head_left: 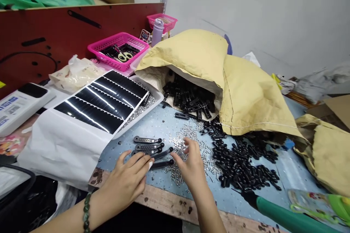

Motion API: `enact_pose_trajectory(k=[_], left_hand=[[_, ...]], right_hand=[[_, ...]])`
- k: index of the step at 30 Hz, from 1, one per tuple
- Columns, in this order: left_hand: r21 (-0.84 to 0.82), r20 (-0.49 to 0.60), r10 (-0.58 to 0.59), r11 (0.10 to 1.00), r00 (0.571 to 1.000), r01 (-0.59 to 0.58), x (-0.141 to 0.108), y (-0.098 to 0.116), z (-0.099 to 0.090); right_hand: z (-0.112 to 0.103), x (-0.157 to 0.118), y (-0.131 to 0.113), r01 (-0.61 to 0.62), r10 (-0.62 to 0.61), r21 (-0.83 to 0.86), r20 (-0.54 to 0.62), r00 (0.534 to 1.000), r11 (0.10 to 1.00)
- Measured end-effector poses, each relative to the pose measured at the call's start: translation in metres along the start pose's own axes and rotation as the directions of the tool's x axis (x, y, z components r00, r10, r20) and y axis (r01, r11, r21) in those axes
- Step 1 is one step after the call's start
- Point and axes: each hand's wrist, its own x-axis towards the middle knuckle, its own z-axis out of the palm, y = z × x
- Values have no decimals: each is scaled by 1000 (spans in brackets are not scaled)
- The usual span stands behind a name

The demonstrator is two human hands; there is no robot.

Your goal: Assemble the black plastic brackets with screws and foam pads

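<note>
- White paper (62, 149) under a sheet of black scalloped strips (101, 102), far left of the yellow woven sack (218, 91)
- Magenta plastic basket (117, 51) holding cream-handled scissors (123, 56) and black pieces, behind and left of the sack
- White tray (149, 102) of small silver nuts, partly under the strips, just left of the sack's mouth
- Left hand (124, 184), well in front of the sack: fingers pressed together and slightly curved, tips against the ends of the black plastic bars (147, 145), not closed around them; jade bead bracelet (86, 213) on the wrist
- Right hand (191, 165), in front of the sack: fingers a little spread, tips down in the silver screws and nuts (186, 149); any pinch impossible to tell
- Black plastic parts (240, 164), heaped on the blue speckled bench (161, 127) in front of the sack and spilling from its mouth
- Green handle (284, 218), right of the heap, in front of the sack
</note>
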Motion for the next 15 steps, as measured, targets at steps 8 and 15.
enact_pose_trajectory(k=[8,15], left_hand=[[-55,11,96,994,995,-96,6,-2,1],[-176,-2,-30,984,1000,29,31,-7,-6]], right_hand=[[-49,-55,73,-265,276,89,-150,949,960],[-45,-61,62,-196,212,116,-145,967,974]])
